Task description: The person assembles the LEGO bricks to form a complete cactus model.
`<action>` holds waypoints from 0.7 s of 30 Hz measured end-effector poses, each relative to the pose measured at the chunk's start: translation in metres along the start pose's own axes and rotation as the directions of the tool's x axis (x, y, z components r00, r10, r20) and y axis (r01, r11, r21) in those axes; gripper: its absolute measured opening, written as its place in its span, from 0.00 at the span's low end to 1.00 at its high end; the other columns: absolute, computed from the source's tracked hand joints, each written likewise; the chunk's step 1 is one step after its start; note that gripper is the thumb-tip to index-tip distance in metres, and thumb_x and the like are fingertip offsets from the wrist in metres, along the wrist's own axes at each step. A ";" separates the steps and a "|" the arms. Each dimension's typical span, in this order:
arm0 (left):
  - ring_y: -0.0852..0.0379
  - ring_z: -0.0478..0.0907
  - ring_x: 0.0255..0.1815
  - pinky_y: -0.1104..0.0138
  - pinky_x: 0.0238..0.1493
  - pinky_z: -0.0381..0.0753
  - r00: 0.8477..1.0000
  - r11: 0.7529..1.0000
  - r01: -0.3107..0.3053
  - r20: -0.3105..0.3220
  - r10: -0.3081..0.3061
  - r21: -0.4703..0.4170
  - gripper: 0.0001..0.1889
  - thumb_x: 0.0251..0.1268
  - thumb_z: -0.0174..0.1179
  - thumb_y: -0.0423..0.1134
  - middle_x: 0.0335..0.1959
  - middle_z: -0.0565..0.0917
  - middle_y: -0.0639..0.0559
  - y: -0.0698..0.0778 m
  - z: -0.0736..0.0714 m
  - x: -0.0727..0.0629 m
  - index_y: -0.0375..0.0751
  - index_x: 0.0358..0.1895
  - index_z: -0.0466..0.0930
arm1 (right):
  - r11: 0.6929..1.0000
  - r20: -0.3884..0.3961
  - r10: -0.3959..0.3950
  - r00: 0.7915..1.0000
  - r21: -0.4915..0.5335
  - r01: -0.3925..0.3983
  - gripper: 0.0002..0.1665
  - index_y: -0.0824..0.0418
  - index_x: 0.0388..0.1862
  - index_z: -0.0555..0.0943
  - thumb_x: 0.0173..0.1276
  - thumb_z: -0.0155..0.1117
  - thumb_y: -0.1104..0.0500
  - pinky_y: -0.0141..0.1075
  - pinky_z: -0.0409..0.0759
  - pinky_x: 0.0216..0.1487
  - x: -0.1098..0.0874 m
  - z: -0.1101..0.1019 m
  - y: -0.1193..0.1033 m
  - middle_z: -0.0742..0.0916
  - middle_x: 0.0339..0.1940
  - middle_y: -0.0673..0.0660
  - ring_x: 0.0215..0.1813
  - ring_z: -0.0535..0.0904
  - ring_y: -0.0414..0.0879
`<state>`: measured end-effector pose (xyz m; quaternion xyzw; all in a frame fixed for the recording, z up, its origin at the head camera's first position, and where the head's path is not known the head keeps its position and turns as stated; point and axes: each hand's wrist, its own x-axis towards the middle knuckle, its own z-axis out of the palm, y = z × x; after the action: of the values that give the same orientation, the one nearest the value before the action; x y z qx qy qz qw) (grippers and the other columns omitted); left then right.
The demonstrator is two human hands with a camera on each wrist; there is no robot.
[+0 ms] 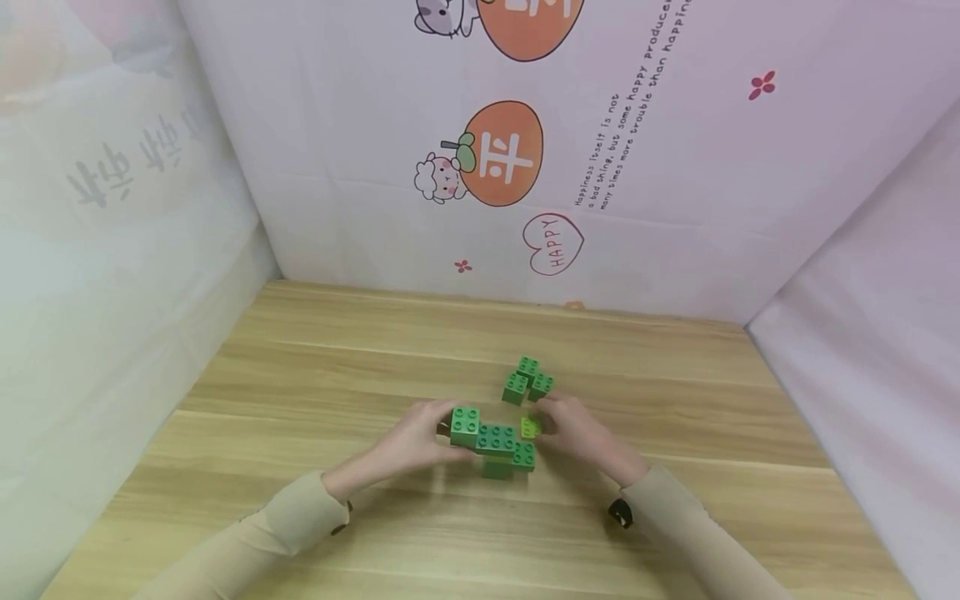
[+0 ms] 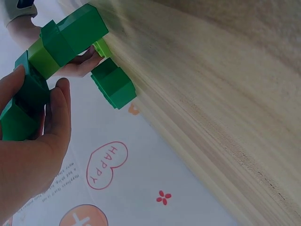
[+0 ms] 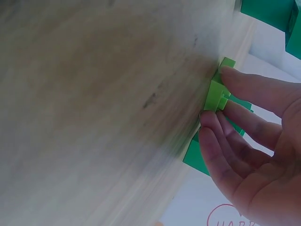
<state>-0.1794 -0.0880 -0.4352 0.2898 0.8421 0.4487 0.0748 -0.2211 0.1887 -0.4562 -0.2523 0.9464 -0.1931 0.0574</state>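
Note:
My left hand [image 1: 420,435] grips a joined stack of building bricks [image 1: 497,438] at its left end. In the left wrist view the stack is stepped, dark green with one lime-green brick [image 2: 43,57] in it, and appears raised off the table. To its right, my right hand [image 1: 576,427] pinches a lime-green brick [image 1: 528,428] between thumb and fingers. That lime piece [image 3: 216,94] is low at the tabletop in the right wrist view, partly covered by the fingers. Just beyond the right hand, three small green bricks [image 1: 515,389] stand close together on the table.
The wooden table [image 1: 360,350] runs back to a white printed cloth [image 1: 345,225] hanging behind it. More cloth [image 1: 120,275] hangs along the left side, and another sheet [image 1: 885,308] along the right.

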 end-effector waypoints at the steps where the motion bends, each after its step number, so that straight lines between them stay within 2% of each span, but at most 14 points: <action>1: 0.59 0.85 0.45 0.74 0.51 0.84 1.000 1.000 0.000 0.000 0.000 -0.001 0.27 0.52 0.74 0.38 0.47 0.88 0.53 0.000 0.000 0.000 0.43 0.58 0.78 | 1.000 0.002 0.002 1.000 -0.001 -0.002 0.21 0.64 0.48 0.84 0.54 0.75 0.65 0.37 0.85 0.46 0.000 0.000 0.000 0.87 0.42 0.57 0.43 0.81 0.44; 8: 0.58 0.85 0.44 0.75 0.49 0.84 1.000 1.000 -0.024 -0.008 0.024 -0.015 0.26 0.53 0.74 0.37 0.46 0.88 0.50 0.001 0.001 0.001 0.41 0.57 0.78 | 0.999 -0.004 -0.042 0.999 0.014 0.042 0.19 0.65 0.46 0.83 0.54 0.75 0.65 0.40 0.86 0.47 -0.003 0.000 0.001 0.88 0.42 0.59 0.44 0.83 0.48; 16: 0.59 0.85 0.44 0.75 0.49 0.84 1.000 0.999 -0.018 -0.006 0.017 -0.029 0.26 0.52 0.74 0.37 0.47 0.88 0.51 -0.001 0.002 0.001 0.42 0.57 0.78 | 0.999 -0.027 -0.052 0.998 0.010 0.052 0.19 0.64 0.45 0.84 0.54 0.76 0.63 0.45 0.86 0.52 -0.009 -0.001 0.003 0.88 0.44 0.59 0.47 0.84 0.50; 21: 0.60 0.85 0.44 0.75 0.49 0.84 1.000 0.999 -0.008 0.002 0.008 -0.038 0.26 0.52 0.74 0.37 0.47 0.88 0.53 -0.001 0.001 0.000 0.43 0.57 0.79 | 0.998 -0.058 -0.057 0.997 0.001 0.057 0.18 0.63 0.44 0.84 0.54 0.76 0.63 0.43 0.87 0.50 -0.014 -0.003 0.001 0.88 0.42 0.58 0.45 0.84 0.49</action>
<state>-0.1797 -0.0874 -0.4366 0.2923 0.8322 0.4645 0.0793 -0.2098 0.1973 -0.4531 -0.2735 0.9399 -0.2030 0.0249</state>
